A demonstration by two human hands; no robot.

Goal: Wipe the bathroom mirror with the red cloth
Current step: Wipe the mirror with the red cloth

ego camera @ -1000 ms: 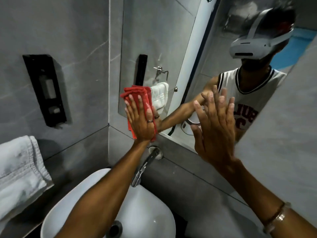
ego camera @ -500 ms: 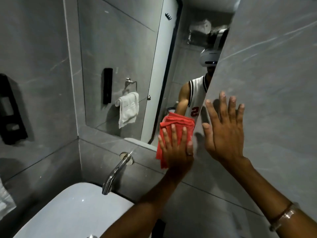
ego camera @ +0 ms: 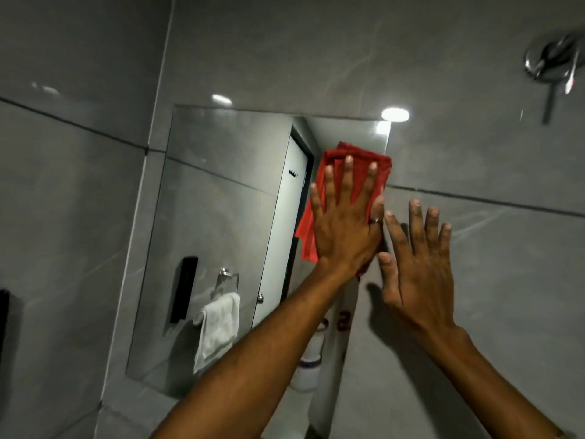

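Observation:
The bathroom mirror (ego camera: 221,217) is a frameless sheet set into the grey tile wall. My left hand (ego camera: 343,232) lies flat with spread fingers on the folded red cloth (ego camera: 359,182) and presses it against the glass near the mirror's upper right corner. The cloth's lower edge hangs out to the left of my palm. Just past the mirror's right edge, my right hand (ego camera: 414,274) rests open and flat on the bare tile, holding nothing. My left forearm hides the mirror's lower right part.
A chrome shower fitting (ego camera: 550,61) sticks out of the wall at the upper right. A black dispenser (ego camera: 3,324) shows at the left edge. The mirror reflects a white towel on a ring, a door and a dispenser.
My left hand has slid the cloth from the mirror's lower left to its lower right, then up to the upper right. The view has tilted up, so sink and tap are out of sight.

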